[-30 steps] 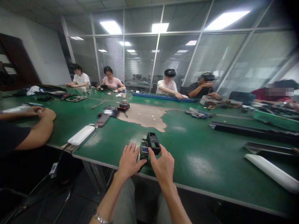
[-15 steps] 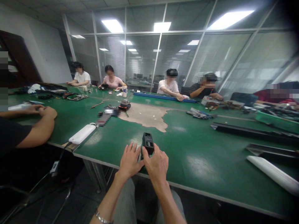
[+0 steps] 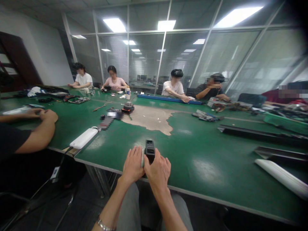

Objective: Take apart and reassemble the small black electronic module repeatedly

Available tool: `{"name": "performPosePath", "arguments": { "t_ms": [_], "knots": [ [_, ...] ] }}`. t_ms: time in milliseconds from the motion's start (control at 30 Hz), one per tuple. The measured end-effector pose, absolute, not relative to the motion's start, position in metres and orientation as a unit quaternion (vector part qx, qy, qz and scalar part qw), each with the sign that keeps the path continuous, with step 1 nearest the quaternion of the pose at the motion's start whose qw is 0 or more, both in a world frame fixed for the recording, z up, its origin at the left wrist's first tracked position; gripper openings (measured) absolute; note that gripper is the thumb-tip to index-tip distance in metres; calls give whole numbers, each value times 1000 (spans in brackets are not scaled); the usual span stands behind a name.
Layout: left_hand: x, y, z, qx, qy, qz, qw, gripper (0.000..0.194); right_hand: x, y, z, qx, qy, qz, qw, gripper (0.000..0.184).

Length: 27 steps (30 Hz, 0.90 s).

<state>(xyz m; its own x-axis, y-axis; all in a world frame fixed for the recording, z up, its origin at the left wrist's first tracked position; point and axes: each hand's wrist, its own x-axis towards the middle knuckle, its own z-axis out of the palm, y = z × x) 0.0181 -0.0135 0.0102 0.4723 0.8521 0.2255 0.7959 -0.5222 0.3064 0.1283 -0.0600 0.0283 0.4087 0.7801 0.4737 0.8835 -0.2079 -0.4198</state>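
My right hand point(image 3: 158, 168) is wrapped round a black box-shaped device point(image 3: 149, 150) with openings and small slots on its upper face. It sits near the table's front edge, pointing away from me. Close on its left, my left hand point(image 3: 134, 162) has its fingers together and stretched forward. They press over a pale, pad-like thing point(image 3: 142, 159), held against the device's left side; only a narrow strip of it shows, so its kind cannot be told. A metal bracelet point(image 3: 105, 225) circles my left wrist.
Ahead lies a brown sheet point(image 3: 151, 118) with ragged edges, beside a black-and-orange device point(image 3: 128, 108). A white power strip point(image 3: 84, 138) is on the left. Dark metal channels point(image 3: 255, 134) and a white bar point(image 3: 279, 178) lie right. A person's arm point(image 3: 39, 134) rests at left; several people sit across.
The black device has turned more upright in view and sits slightly lower and left. My left fingers have closed together and lie flatter beside it. My right hand keeps its grip.
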Motion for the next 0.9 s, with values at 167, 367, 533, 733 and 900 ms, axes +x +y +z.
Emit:
{"name": "performPosePath", "arguments": {
  "t_ms": [167, 367, 533, 733, 900],
  "knots": [
    [18, -12, 10, 859, 476, 172, 80, 67, 129, -61, 21, -772, -542, -73, 324, 51],
    [18, -13, 13, 864, 468, 168, 79, 61, 135, -57, 13, -773, -527, -57, 347, 66],
    [20, -13, 13, 863, 472, 165, 79, 62, 137, -53, 12, -764, -530, -38, 364, 54],
    [21, -13, 13, 864, 471, 163, 76, 61, 139, -55, 10, -763, -530, -35, 369, 46],
    [21, -13, 13, 866, 468, 159, 73, 61, 138, -57, 6, -761, -531, -38, 372, 43]
  ]
}}
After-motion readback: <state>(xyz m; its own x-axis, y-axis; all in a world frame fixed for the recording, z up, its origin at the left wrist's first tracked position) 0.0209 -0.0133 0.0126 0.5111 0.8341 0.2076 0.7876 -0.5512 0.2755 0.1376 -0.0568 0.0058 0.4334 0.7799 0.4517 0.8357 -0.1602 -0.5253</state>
